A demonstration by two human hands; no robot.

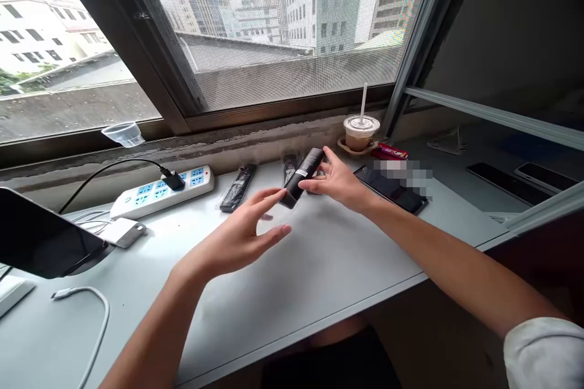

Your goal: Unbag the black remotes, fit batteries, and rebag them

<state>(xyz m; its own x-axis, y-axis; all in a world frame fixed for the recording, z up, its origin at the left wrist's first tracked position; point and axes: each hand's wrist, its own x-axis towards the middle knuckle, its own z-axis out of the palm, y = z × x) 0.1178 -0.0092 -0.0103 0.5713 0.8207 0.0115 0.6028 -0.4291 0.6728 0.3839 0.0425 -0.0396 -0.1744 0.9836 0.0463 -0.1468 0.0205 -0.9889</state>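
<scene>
A slim black box (306, 174) with small pale print is held tilted above the table, between the thumb and fingers of my right hand (340, 181). My left hand (237, 234) has its thumb and fingers apart, with the fingertips at the lower near end of the box; whether they press on it I cannot tell. Behind the box lies a dark item in clear wrap (289, 165), partly hidden. Left of it is another black wrapped packet (238, 188). A flat black package (387, 187) lies right of my right hand, partly blurred out.
A white power strip (164, 191) with a black plug stands at the back left, near a white charger (122, 233), a white cable (103, 328) and a dark screen (43, 237). A lidded drink cup (361, 130) with a straw stands by the window, beside a red packet (390, 151).
</scene>
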